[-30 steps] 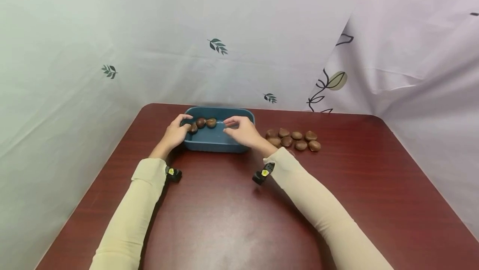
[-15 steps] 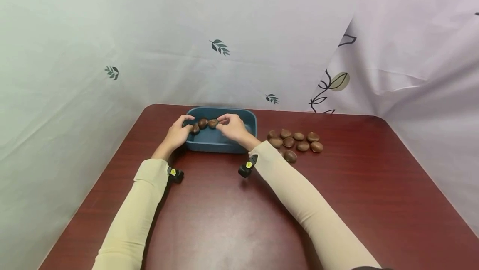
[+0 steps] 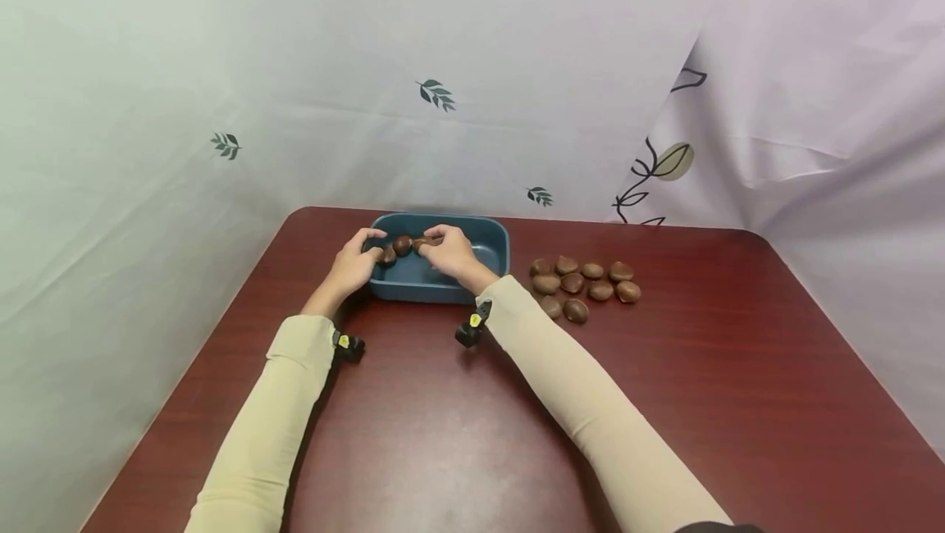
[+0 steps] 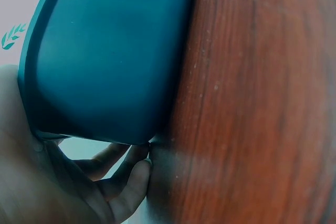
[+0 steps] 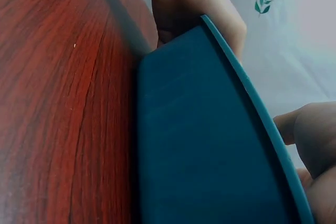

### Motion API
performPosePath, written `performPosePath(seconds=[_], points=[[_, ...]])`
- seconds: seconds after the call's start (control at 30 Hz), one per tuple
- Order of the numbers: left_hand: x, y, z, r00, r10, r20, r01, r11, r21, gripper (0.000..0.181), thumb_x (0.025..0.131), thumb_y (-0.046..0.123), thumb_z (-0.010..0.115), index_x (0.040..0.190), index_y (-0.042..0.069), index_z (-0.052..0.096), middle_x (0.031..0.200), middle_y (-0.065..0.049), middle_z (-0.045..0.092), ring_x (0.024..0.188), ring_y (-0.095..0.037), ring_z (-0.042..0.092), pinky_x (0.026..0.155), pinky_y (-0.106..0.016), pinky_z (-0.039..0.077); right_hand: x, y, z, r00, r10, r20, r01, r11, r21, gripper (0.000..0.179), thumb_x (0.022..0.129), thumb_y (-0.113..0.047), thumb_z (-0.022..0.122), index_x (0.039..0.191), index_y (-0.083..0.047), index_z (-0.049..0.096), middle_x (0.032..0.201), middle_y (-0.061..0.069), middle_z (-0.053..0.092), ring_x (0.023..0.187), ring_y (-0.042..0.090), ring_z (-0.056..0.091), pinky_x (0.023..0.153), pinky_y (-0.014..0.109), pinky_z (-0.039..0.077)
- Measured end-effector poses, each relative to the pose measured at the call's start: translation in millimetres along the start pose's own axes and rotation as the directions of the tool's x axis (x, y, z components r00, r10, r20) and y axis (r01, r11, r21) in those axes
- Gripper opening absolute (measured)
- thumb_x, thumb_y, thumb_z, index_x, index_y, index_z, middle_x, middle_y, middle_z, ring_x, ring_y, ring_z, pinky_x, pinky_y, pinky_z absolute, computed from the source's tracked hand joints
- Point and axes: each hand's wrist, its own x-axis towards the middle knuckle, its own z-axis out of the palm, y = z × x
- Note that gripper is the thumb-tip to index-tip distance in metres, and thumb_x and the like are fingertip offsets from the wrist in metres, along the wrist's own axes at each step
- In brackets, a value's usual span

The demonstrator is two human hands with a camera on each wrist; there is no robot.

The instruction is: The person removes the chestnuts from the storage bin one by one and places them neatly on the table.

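Note:
A blue rectangular tray (image 3: 421, 293) lies near the far edge of the table. My left hand (image 3: 350, 266) grips its left end, thumb over the rim and the other fingers outside, as the left wrist view shows. Inside, close to that thumb, are two brown chestnuts (image 3: 402, 245). My right hand (image 3: 454, 255) reaches over the tray's near wall and pinches another chestnut (image 3: 421, 243), partly hidden by its fingers. In the right wrist view the tray's wall (image 5: 210, 129) hides what these fingers hold.
Several loose chestnuts (image 3: 572, 283) lie in a group on the dark red table (image 3: 413, 435), right of the tray. A pale curtain (image 3: 332, 107) with leaf prints hangs behind and around the table.
My right hand has moved left inside the tray, from apart to pinching the rightmost chestnut there. The left hand keeps its grip on the tray's left end.

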Motion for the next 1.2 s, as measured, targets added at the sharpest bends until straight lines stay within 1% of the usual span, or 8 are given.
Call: performPosePath(seconds=[0.17,0.33,0.47,0.57,0.67,0.77,0.97,1.2], points=[[2.5,2.8,4.2,1.0,0.007,0.004,-0.007,1.0,-0.001,0.04,0.102,0.02,0.04,0.142,0.014,0.045,0.156,-0.018,0.032,0.135,-0.041,0.037,0.109,-0.06,0.028,4.4,0.2,-0.1,0.998,-0.011,-0.067,0.007,0.999,-0.049,0.036,0.093,-0.014,0.065,0.128,-0.005,0.063,0.113,0.01,0.068,0.087,0.025,0.069,0.069,0.031,0.053],[2.6,5.6,6.1,1.0,0.015,0.024,-0.015,1.0,-0.006,0.041,0.103,0.019,0.039,0.143,0.013,0.045,0.157,-0.018,0.031,0.136,-0.04,0.036,0.109,-0.06,0.027,7.4,2.7,-1.0,0.995,0.027,-0.101,-0.037,0.994,-0.1,0.036,0.093,-0.017,0.065,0.129,-0.01,0.063,0.111,0.009,0.064,0.09,0.022,0.06,0.071,0.033,0.049],[2.8,5.9,4.8,1.0,0.02,0.012,-0.019,1.0,-0.007,0.04,0.103,0.02,0.039,0.142,0.013,0.045,0.157,-0.018,0.031,0.136,-0.04,0.037,0.109,-0.059,0.027,12.1,3.8,0.0,0.994,0.064,-0.086,-0.07,0.995,-0.075,0.046,0.094,-0.019,0.065,0.139,-0.014,0.056,0.118,0.01,0.062,0.082,0.022,0.059,0.065,0.033,0.048],[3.1,4.0,3.3,1.0,0.014,0.0,-0.014,1.0,-0.005,0.04,0.103,0.021,0.039,0.142,0.014,0.046,0.157,-0.017,0.032,0.134,-0.041,0.039,0.109,-0.058,0.028,16.5,4.1,2.0,0.994,0.09,-0.063,-0.092,0.995,-0.024,0.051,0.094,-0.02,0.066,0.144,-0.015,0.052,0.124,0.012,0.06,0.074,0.021,0.06,0.057,0.031,0.049],[3.5,1.2,2.2,1.0,0.006,0.002,-0.006,1.0,-0.002,0.041,0.103,0.021,0.037,0.143,0.014,0.045,0.157,-0.018,0.031,0.133,-0.041,0.04,0.108,-0.058,0.029,19.6,4.1,4.2,0.994,0.103,-0.046,-0.102,0.995,0.008,0.052,0.094,-0.019,0.067,0.144,-0.015,0.052,0.128,0.013,0.058,0.069,0.019,0.059,0.053,0.029,0.049],[4.0,-0.3,1.6,1.0,0.001,0.002,-0.001,1.0,0.001,0.041,0.103,0.022,0.037,0.143,0.015,0.044,0.157,-0.018,0.031,0.133,-0.042,0.039,0.108,-0.059,0.029,20.7,4.3,5.9,0.995,0.095,-0.035,-0.095,0.995,0.018,0.05,0.094,-0.017,0.068,0.142,-0.014,0.055,0.13,0.013,0.057,0.07,0.02,0.06,0.054,0.03,0.05],[5.2,-1.3,1.5,1.0,0.007,-0.001,-0.007,1.0,0.016,0.041,0.104,0.023,0.036,0.143,0.015,0.044,0.155,-0.019,0.033,0.126,-0.042,0.043,0.104,-0.057,0.031,21.6,5.5,7.4,0.997,0.069,-0.026,-0.069,0.998,0.006,0.05,0.093,-0.016,0.068,0.141,-0.011,0.055,0.124,0.014,0.059,0.076,0.024,0.063,0.059,0.034,0.053],[5.4,-3.4,2.6,1.0,0.007,-0.006,-0.007,1.0,0.024,0.041,0.104,0.023,0.036,0.143,0.014,0.044,0.153,-0.02,0.036,0.121,-0.04,0.042,0.099,-0.054,0.032,26.1,9.7,10.8,0.997,0.076,-0.012,-0.076,0.995,-0.059,0.051,0.091,-0.018,0.071,0.139,-0.01,0.056,0.111,0.012,0.064,0.076,0.018,0.06,0.057,0.028,0.049]])
